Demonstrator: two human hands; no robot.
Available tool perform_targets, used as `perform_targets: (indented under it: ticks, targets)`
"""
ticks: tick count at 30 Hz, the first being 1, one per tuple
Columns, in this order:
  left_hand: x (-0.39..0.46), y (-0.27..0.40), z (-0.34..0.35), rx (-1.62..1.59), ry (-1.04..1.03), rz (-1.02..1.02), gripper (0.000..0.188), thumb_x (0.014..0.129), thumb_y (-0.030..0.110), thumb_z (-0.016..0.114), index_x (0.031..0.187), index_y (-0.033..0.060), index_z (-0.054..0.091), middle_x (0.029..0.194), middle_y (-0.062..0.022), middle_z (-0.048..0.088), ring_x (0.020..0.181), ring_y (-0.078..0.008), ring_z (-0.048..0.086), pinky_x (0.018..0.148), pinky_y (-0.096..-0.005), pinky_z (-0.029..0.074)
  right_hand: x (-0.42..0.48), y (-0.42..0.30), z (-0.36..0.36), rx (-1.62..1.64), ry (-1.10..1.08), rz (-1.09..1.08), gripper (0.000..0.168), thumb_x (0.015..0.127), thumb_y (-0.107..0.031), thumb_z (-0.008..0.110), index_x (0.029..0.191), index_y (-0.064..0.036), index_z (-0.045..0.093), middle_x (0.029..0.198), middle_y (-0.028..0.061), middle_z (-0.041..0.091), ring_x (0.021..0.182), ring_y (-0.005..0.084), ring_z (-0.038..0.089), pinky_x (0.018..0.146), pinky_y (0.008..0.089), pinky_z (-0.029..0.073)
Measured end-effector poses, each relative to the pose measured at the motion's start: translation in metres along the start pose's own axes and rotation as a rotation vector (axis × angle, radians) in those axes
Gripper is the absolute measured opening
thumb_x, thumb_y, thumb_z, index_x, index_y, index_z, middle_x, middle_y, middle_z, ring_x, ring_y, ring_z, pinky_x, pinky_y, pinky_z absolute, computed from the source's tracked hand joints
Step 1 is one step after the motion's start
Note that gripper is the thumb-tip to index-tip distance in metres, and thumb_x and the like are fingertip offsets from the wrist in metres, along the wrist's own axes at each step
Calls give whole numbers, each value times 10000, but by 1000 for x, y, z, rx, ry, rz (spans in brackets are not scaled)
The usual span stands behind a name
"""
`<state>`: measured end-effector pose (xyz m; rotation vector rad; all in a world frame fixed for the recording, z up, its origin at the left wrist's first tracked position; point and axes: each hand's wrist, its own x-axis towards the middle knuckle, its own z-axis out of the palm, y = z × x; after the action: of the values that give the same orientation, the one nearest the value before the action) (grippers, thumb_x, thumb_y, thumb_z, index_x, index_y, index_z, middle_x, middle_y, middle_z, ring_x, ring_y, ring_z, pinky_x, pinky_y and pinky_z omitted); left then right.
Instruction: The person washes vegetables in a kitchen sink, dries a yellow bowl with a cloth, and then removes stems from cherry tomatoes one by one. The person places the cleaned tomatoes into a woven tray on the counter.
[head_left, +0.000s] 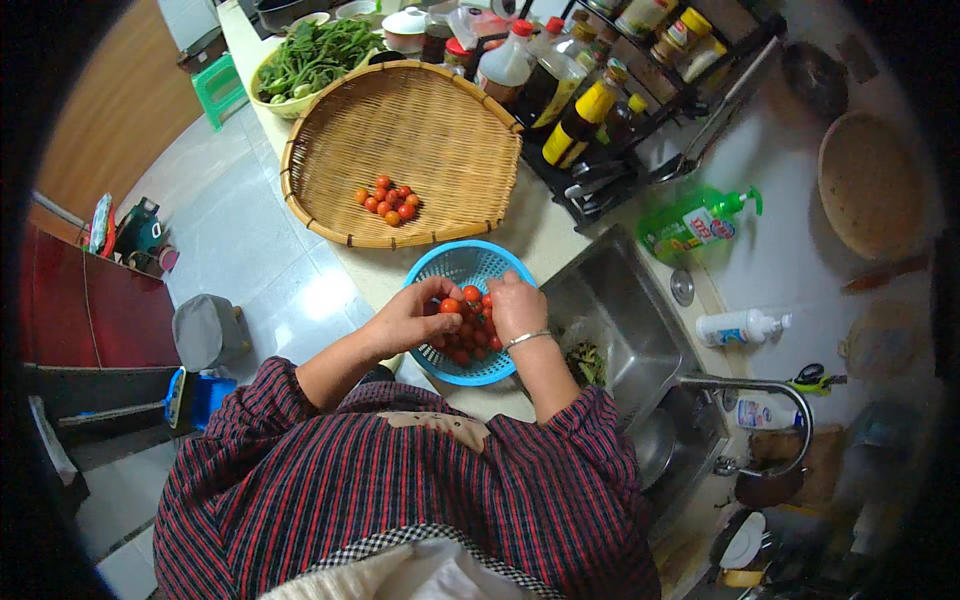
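A blue plastic colander (439, 264) stands on the counter right in front of me, with red cherry tomatoes (469, 330) inside. My left hand (412, 319) reaches over its left side and grips a cherry tomato (450, 306) between thumb and fingers. Over the right side, my right hand (519, 306), with a bangle at the wrist, has curled fingers; whether they hold anything is hidden. Beyond the colander lies a round woven bamboo tray (405, 124), with several red and orange cherry tomatoes (384, 201) grouped near its close edge.
To the right is a stainless steel sink (637, 322) with green scraps (585, 365) and a curved faucet (806, 420). A black rack (562, 199) of seasoning bottles stands behind it, near a green soap bottle (694, 225). A yellow basin (289, 109) of green vegetables sits at the far left.
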<state>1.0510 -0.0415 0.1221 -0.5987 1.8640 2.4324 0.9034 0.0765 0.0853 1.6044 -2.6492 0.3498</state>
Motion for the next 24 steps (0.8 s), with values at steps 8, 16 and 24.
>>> perform_targets:
  ticks: [8,16,24]
  targets:
    - [0,-6,1,67,8,76,225,818,81,563,1026,43,487,835,-39,557,695,-108,546,599,-242,476,10,12,9,-201,-77,-170,123,740,-125,520,693,-85,626,754,98,583,677,268,613,570,384,504]
    - [11,-8,8,255,-20,45,351,812,113,572,1144,21,506,986,-54,572,879,-133,538,790,-282,449,-14,12,-15,622,207,113,85,756,-36,567,796,-55,640,780,112,588,640,228,612,583,341,502]
    - [17,-4,20,4,-53,85,265,823,126,602,1046,-11,564,941,-43,602,853,-104,554,776,-256,458,-32,0,-27,1586,-29,454,156,824,-15,535,968,30,574,851,67,594,684,106,577,589,215,508]
